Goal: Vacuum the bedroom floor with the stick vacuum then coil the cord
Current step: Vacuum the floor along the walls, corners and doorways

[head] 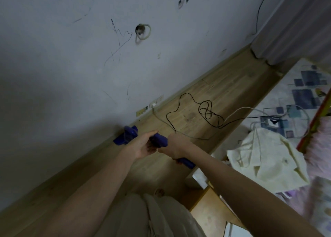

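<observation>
A blue stick vacuum (159, 140) stands on the wooden floor close to the wall, and its blue body (126, 135) shows just past my hands. My right hand (176, 146) grips the blue handle, whose end sticks out below my wrist. My left hand (143, 144) is at the upper part of the handle with the palm turned up and the fingers nearly straight against it. The black cord (206, 111) lies in loose loops on the floor ahead and runs right onto the bed.
The grey scribbled wall (71, 66) and its skirting run along the left, with wall sockets (153, 105) low down. A bed with a patterned sheet (295, 96), a cream cloth (265, 156) and a white cable (238, 111) lies to the right. A curtain (295, 30) hangs at the far end.
</observation>
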The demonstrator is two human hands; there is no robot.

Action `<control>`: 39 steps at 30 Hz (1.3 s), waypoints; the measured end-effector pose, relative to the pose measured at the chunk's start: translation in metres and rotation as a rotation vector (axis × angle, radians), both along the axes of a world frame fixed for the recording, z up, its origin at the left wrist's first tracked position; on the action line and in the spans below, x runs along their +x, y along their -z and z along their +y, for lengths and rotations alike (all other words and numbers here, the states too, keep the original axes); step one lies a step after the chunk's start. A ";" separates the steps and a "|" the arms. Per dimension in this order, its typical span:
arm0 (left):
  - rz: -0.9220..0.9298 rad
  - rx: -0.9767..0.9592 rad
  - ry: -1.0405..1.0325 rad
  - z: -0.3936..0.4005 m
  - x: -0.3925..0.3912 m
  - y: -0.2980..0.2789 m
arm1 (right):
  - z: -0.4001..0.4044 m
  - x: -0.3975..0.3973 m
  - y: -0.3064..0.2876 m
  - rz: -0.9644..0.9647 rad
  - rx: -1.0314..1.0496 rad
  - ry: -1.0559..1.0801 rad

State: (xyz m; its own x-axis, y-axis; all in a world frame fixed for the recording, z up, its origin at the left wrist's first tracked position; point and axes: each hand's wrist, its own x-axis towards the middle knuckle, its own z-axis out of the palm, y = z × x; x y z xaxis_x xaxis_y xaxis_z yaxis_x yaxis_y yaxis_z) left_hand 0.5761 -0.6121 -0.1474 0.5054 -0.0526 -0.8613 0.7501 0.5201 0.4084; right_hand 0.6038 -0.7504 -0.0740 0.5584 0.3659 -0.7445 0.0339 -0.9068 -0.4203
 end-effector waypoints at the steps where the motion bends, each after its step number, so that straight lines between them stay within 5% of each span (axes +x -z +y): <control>1: 0.007 0.002 0.002 -0.003 -0.004 -0.001 | -0.003 -0.004 0.002 0.010 0.008 0.002; 22: 0.055 -0.047 -0.171 -0.040 -0.052 -0.016 | -0.025 -0.034 -0.032 -0.021 -0.081 -0.186; 39: 0.115 -0.072 -0.373 -0.013 -0.073 -0.011 | -0.001 -0.066 0.015 0.167 0.225 0.105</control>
